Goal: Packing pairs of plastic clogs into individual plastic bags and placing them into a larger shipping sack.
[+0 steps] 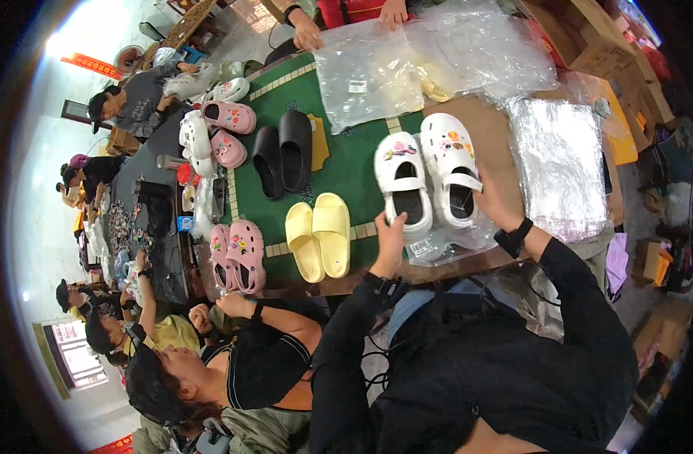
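Together, both hands work a pair of white clogs at the desk's near edge: the left hand has its grip clamped on the heel of the left white clog, while the right hand has its grip closed on the side of the right white clog. Both clogs rest on a clear plastic bag. Yellow slides lie just beside them, black clogs farther along the green mat.
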`<state>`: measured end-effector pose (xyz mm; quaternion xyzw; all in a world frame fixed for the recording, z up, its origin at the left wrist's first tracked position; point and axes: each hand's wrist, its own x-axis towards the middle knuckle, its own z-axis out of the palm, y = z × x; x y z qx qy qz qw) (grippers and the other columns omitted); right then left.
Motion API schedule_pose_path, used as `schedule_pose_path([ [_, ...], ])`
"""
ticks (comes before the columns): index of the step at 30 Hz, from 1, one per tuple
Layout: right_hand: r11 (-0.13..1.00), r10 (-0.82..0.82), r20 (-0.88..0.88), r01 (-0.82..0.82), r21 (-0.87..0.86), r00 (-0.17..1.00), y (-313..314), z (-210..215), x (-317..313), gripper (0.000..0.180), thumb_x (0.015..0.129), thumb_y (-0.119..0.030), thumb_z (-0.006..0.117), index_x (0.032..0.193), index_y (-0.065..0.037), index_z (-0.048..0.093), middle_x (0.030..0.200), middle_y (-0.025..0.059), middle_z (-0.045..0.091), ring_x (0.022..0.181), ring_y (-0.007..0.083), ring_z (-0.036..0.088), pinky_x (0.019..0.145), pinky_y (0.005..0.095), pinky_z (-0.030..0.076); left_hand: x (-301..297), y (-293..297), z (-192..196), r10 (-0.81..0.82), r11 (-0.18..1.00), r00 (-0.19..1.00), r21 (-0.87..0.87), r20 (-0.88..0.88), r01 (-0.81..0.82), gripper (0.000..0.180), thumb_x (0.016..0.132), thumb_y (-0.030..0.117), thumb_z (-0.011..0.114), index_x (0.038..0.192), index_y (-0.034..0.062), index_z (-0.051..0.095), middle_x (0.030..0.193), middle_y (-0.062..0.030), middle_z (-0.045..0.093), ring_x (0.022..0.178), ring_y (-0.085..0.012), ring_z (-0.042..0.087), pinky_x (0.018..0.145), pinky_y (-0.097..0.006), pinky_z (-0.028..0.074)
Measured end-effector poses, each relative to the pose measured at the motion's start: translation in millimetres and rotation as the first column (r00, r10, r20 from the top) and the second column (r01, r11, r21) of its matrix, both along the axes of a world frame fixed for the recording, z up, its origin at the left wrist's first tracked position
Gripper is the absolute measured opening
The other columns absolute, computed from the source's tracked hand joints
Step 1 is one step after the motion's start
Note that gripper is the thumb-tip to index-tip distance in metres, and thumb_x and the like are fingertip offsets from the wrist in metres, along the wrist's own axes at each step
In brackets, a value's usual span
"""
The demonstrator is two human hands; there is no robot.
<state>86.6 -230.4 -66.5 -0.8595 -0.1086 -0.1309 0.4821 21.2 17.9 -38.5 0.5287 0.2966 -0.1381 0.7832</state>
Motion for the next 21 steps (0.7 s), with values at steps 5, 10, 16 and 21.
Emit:
schedule_pose_path([
  [5,0.96,-0.181,-0.386,0.077,-0.269,0.904,-36.0,41.6,-8.4,0.057,0.076,0.002,0.056,0.13,-0.004,0.038,0.114,0.0231,0.054,0.107,0.0342,0.053,0.086,0.0362,0.043,-8.0,-53.6,-34.9,-0.087,0.996,0.995,0.016,-0.049,0.088,0.059,0.086,0.024,0.056,0.13,0.0067,0.02,0.118,-0.0165,0.045,0.1,-0.0259,0.054,0.076,-0.041,0.048],
  [10,0.919,-0.142,-0.394,-0.027,-0.394,0.908,-12.5,27.2,-4.7,0.061,0.073,-0.001,0.056,0.131,-0.008,0.035,0.088,0.0252,0.06,0.084,0.0404,0.058,0.072,0.0444,0.045,-27.0,-44.2,-132.8,-0.219,0.9,0.961,0.416,0.17,0.131,0.064,0.084,0.026,0.059,0.126,-0.0036,0.022,0.116,-0.0197,0.048,0.105,-0.0289,0.05,0.088,-0.034,0.039],
  [16,0.959,-0.26,-0.487,0.162,-0.234,0.834,-48.4,-16.9,-15.4,0.05,0.076,-0.01,0.06,0.121,-0.003,0.04,0.102,0.0257,0.056,0.097,0.0389,0.054,0.08,0.0424,0.043,-37.8,-36.4,-117.8,-0.595,0.718,0.783,0.558,0.183,0.416,0.055,0.083,0.027,0.059,0.123,-0.0033,0.037,0.116,-0.0262,0.05,0.111,-0.0373,0.047,0.095,-0.041,0.035],
  [21,0.964,-0.088,-0.544,-0.066,-0.257,0.834,-47.3,-9.2,-63.6,0.024,0.073,-0.018,0.065,0.093,-0.007,0.058,0.11,0.0262,0.05,0.102,0.0402,0.049,0.084,0.0446,0.041,-61.1,-15.2,-68.0,-0.93,-0.051,0.336,0.96,-0.145,0.275,0.033,0.074,0.025,0.062,0.104,0.0111,0.061,0.122,-0.0232,0.046,0.119,-0.0416,0.037,0.101,-0.052,0.025],
])
